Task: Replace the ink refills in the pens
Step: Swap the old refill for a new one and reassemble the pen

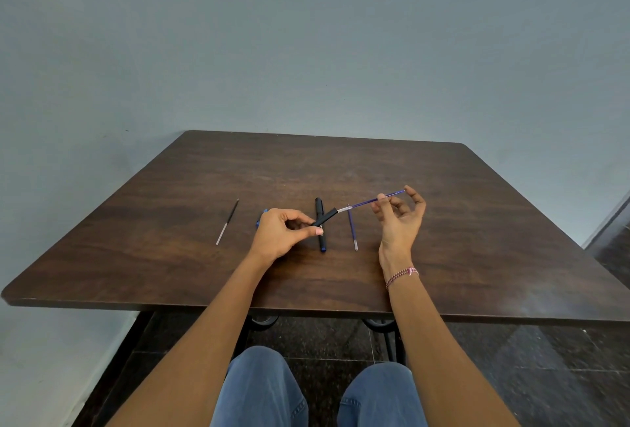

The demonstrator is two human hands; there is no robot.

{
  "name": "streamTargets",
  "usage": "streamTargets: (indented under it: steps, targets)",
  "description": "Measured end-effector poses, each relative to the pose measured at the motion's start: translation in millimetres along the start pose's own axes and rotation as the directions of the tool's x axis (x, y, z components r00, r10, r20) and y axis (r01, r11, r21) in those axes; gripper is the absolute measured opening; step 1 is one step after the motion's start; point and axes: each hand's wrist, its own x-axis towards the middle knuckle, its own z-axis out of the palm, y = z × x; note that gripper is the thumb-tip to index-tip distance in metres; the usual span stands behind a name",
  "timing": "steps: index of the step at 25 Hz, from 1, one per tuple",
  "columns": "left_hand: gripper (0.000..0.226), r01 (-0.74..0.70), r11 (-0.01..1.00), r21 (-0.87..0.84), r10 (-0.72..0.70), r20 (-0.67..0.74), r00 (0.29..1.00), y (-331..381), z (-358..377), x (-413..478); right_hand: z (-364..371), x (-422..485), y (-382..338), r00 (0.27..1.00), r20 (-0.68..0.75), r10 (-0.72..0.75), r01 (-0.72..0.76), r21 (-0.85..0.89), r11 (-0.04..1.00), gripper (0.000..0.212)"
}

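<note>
Wooden table (443, 222); refill swap underway.
We note L hand (283, 234) pinching barrel (326, 217), R hand (400, 222) pinching blue refill (361, 203); off-axis push may bend it.

Held barrel: black pen barrel (325, 217), slanted up to the right, pinched at its lower end by the left hand (283, 232).
Held refill: thin blue refill (368, 202), its clear end at the barrel's mouth, its far part pinched by the right hand (400, 218).
Black pen: black pen (320, 227) lying flat on the table (477, 239) beneath the barrel, blue at its near end.
Spare refill: second blue refill (353, 232), just right of the black pen.
Dark refill: dark refill (227, 222), well to the left, pale near end.
</note>
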Motion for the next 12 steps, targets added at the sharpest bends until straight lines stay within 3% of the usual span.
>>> streamTargets:
  steps: [5,12]
  targets:
    - [0.015,-0.02,0.999,-0.033,0.021,0.018,1.0,0.6,-0.4,-1.2,0.4,-1.8,-1.5,1.0,0.006,0.005,-0.005,0.042,0.999,0.044]
    - [0.016,-0.02,1.0,0.012,0.02,0.018,1.0,1.6,0.4,-0.9,4.2,-5.9,-3.7,0.994,0.108,0.009,0.0,-0.084,0.996,0.045]
